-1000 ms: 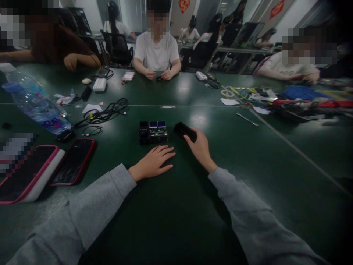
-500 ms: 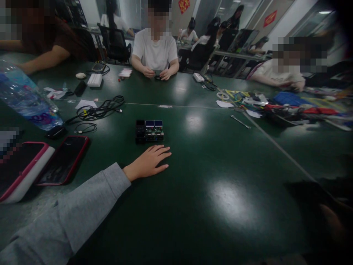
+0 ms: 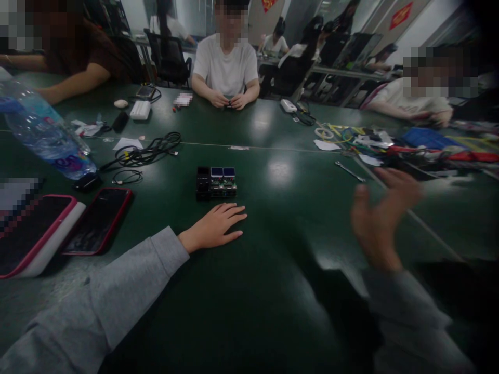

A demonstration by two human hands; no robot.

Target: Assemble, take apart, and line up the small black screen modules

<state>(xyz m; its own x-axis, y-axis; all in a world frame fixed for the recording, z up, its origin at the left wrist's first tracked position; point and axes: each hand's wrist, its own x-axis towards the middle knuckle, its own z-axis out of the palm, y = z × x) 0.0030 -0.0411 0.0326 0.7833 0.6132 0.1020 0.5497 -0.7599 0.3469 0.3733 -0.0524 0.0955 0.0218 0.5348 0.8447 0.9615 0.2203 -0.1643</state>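
My left hand [image 3: 215, 226] lies flat on the dark green table [image 3: 249, 291], fingers stretched toward the right and holding nothing. Just beyond its fingertips sits a small electronics module [image 3: 217, 183], with a black part on the left and a green circuit board with two small screens on the right. A narrow strip of table shows between hand and module. On the right side, my right hand [image 3: 382, 221] is raised above the table, blurred by motion, with thumb and fingers apart and nothing in it. A wrench [image 3: 350, 171] lies on the table behind it.
Left of me are a red-edged phone [image 3: 99, 221], a larger pink-edged device [image 3: 35, 231] and a tilted plastic bottle [image 3: 50, 130]. Black cables [image 3: 144, 151] lie behind them. A heap of wires and tools [image 3: 421, 140] is at far right. Co-workers sit across the table.
My right hand has risen into view from the dark lower right edge. My left hand has stayed on the table by the module. The whole view has shifted slightly.
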